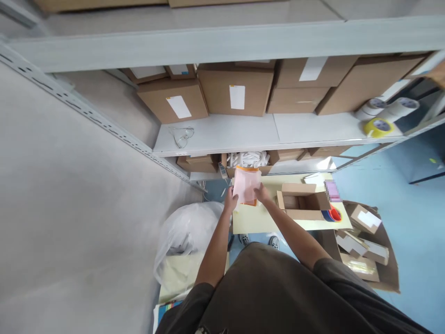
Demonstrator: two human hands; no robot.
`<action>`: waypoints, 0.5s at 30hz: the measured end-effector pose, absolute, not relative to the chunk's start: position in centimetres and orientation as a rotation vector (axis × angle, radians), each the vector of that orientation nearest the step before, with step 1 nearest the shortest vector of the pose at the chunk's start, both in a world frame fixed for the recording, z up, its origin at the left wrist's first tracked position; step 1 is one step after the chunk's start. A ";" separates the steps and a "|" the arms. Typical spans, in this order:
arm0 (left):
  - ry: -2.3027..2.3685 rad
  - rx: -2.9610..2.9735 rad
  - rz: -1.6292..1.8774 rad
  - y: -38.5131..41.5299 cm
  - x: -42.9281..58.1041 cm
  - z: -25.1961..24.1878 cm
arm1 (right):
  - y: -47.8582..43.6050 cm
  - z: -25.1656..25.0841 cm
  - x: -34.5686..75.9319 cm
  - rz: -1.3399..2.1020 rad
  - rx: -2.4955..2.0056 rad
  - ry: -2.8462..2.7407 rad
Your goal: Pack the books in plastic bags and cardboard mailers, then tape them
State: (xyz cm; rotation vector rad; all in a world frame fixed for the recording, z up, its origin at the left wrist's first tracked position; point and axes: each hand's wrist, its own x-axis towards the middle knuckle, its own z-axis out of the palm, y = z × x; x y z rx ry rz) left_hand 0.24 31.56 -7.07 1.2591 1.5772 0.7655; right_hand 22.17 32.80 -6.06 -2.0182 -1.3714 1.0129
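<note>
Over the left part of the pale yellow table [257,225] I hold a flat pink-white sheet or pouch [246,184] with an orange piece showing behind its top and bottom edges. My left hand [230,200] grips its left side and my right hand [261,193] grips its right side, thumbs on top. Whether the wrapping is film or foam I cannot tell. To the right of my right hand stands an open cardboard box [302,214]. Beyond the sheet, a carton of crumpled white strips [248,159] sits on the lower shelf.
Cardboard boxes [236,93], glasses [184,138] and tape rolls [378,126] rest on the shelf [222,134] ahead. A red-blue tape roll [333,215] lies at the table's right. On the floor right is a large carton [391,260] of small boxes; left, a clear plastic bag [184,227].
</note>
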 end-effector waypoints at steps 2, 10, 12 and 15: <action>1.516 1.380 0.787 30.4 2.3 -5.1 | 31.7 -4.3 23.7 0.972 -2.044 -1.341; 1.387 1.656 0.596 25.7 15.3 -0.2 | 27.6 0.8 32.0 1.017 -2.089 -1.181; 1.378 1.738 0.573 24.7 19.0 0.2 | 26.5 1.6 34.7 1.028 -2.032 -1.132; 1.349 1.844 0.564 22.9 24.7 0.2 | 24.4 2.1 39.3 0.984 -1.943 -1.135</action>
